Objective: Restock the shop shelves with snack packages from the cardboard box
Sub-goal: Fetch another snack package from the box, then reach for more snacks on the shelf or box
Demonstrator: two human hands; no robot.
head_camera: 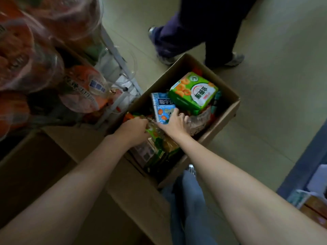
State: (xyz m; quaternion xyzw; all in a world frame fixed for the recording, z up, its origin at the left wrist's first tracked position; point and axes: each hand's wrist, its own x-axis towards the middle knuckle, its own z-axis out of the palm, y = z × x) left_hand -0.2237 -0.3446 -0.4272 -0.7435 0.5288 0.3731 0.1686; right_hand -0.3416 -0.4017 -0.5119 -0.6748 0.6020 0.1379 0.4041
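The left hand [136, 129] hid its fingers down among the packs, so its hold could not be seen. The snack bags [26, 55] on the shelf were blurry. The other person [200, 30] was cut off above the legs.

Open-topped cardboard box [228, 110], shelf rack [122, 68] close beside its left.
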